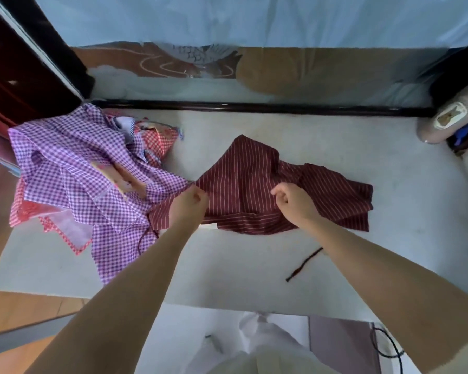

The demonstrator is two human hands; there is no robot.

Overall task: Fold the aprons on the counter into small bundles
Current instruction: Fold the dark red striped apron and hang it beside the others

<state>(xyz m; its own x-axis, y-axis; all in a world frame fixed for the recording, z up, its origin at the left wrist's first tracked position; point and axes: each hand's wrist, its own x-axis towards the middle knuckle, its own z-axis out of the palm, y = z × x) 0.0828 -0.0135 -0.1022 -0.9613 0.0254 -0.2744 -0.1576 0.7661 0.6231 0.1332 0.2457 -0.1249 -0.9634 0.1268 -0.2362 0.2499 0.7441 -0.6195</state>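
Both hands pinch the dark red striped apron: the left hand holds its left edge, the right hand a fold near the middle. It lies crumpled on the white surface. It looks soft, thin and light, so edges and corners are good spots to hold. Purple checked aprons are heaped at the left. No box or basket shows.
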